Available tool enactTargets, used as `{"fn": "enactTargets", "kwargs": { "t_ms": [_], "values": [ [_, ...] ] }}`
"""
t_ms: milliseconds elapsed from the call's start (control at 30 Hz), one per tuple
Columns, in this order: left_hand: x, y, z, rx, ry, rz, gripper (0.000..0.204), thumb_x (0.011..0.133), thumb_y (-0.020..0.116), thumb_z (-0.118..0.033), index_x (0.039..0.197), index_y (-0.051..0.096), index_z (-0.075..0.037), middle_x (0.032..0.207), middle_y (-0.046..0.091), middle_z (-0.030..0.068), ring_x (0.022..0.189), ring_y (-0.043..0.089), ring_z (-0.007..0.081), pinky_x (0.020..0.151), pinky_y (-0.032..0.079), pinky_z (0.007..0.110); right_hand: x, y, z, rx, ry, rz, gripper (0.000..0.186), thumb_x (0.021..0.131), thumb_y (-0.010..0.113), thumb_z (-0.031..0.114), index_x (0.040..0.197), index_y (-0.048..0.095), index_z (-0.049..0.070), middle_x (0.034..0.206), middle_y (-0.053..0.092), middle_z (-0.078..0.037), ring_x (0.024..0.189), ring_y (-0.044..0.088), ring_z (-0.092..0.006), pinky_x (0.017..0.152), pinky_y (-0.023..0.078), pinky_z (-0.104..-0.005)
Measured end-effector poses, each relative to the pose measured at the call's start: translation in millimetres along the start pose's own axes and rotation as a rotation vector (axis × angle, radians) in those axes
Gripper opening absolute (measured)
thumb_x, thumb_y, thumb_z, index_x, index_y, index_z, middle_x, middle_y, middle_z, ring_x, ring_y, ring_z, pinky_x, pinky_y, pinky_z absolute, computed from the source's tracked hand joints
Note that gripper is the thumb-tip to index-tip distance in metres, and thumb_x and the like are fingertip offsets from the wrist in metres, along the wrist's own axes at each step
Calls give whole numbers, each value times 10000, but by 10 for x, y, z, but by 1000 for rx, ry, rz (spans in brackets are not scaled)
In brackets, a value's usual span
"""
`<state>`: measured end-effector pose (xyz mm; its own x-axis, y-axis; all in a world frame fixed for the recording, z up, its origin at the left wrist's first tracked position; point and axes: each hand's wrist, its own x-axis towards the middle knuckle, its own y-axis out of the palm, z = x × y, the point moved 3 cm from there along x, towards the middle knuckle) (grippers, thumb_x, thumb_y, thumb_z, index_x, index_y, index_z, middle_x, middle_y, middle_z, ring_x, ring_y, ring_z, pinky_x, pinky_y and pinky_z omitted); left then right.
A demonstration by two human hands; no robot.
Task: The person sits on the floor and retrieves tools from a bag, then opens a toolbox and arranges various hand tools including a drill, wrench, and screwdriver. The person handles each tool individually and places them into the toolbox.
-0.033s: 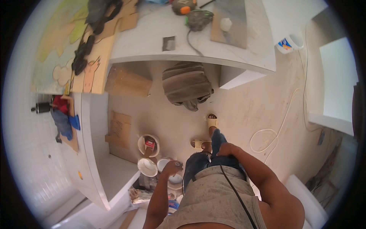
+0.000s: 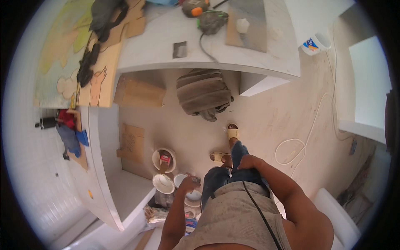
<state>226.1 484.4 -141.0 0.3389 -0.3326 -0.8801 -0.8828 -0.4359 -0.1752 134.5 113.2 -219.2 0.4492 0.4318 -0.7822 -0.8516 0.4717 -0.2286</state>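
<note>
My left hand (image 2: 191,184) hovers over white buckets beside my left thigh. Its fingers are curled in, and whatever they may hold is too small to make out. My right hand (image 2: 248,161) lies on the right leg of my blue jeans (image 2: 238,152), its fingers draped over the cloth and partly hidden. Nearest the left hand is a white bucket (image 2: 180,179). Just left of it stands a round white container (image 2: 163,183). Farther off is a white bucket (image 2: 164,150) with a red-labelled thing and a brown strip in it.
A white counter (image 2: 154,54) crosses ahead, carrying dark tools and cardboard. Beneath it sits a brown-grey backpack (image 2: 204,93). A pale cable (image 2: 291,140) loops on the floor at right. A white shelf unit (image 2: 104,158) stands at left. Another white bucket (image 2: 316,44) is far right.
The view has shifted slightly, so the counter and its tools appear a little farther left. Both hands keep nearly the same pose and place.
</note>
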Motion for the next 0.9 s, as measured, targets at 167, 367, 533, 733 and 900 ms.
{"fn": "enactTargets", "kwargs": {
  "t_ms": [167,367,533,733,900],
  "values": [
    [56,-106,-97,9,-154,43,383,711,829,-224,1028,738,-31,893,728,56,794,651,156,749,525,318,204,-131,-70,37,37,23,533,855,654,526,942,778,15,1008,742,-212,979,712,-386,901,548,-480],
    [-155,7,-261,111,-40,168,375,777,754,-340,1025,744,-58,897,744,146,824,705,263,759,538,400,-257,-408,462,-28,93,-22,400,815,718,407,1027,785,74,1097,752,-168,1054,715,-348,913,555,-489],
    [41,-104,-193,208,-147,190,393,741,798,-313,1039,744,-62,870,743,125,817,701,239,769,535,380,-209,-143,412,-33,72,-99,364,866,683,384,1028,782,73,1113,739,-195,1026,721,-371,865,576,-479],
    [115,-684,54,191,-219,539,464,726,845,-314,1099,760,-52,921,760,86,865,703,188,807,541,330,-391,-60,676,222,186,-87,437,895,661,442,1019,768,37,1078,729,-226,1023,707,-400,893,561,-495],
    [74,-1308,-248,171,-259,577,502,720,857,-279,1134,746,-18,950,758,80,886,697,154,819,544,312,-415,-26,949,257,85,-65,510,926,619,500,1024,755,18,1090,710,-255,1031,681,-436,946,530,-496]
  ]
}}
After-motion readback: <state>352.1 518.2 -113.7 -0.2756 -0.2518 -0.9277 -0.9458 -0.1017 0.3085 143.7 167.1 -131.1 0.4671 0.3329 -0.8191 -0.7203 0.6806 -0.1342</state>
